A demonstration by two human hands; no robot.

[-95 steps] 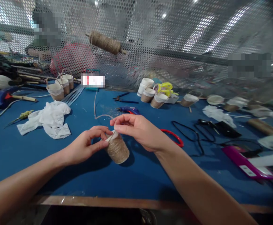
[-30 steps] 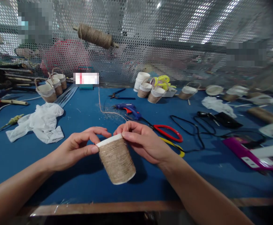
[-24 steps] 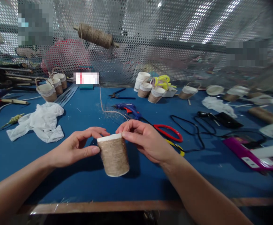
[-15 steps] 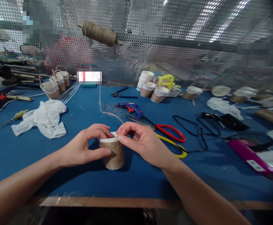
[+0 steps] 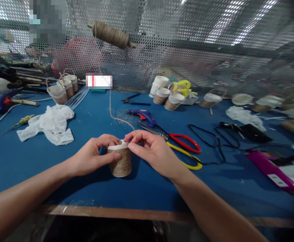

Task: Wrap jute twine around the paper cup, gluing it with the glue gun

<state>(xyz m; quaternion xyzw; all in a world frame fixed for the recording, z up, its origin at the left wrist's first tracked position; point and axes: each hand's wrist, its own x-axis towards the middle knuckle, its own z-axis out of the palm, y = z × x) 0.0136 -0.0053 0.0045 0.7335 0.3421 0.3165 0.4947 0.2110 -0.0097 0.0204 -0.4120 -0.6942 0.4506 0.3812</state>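
A small white cup [image 5: 121, 164], wrapped in brown twine up to a bare white rim, is held slightly tilted above the blue table. My left hand [image 5: 93, 153] grips it from the left, thumb on the wrapped wall and fingers at the opening. Beside the rim, my right hand [image 5: 153, 148] is closed with its fingertips pinched on the twine [image 5: 123, 120]. That strand runs back across the table and up towards a twine spool [image 5: 111, 34] hanging at the mesh. My right palm hides part of the strand.
Beyond my right hand lie scissors [image 5: 184, 143] with red and yellow handles, a blue glue gun [image 5: 143, 115] and pliers [image 5: 136, 100]. White cloth [image 5: 48, 124] rests at left. Finished little baskets [image 5: 58, 95] stand at the back. A purple box [image 5: 275, 168] sits at right.
The view has shifted slightly. My right hand stays at the rim with the twine, its fingers a little changed in position, while my left hand keeps its grip on the cup.
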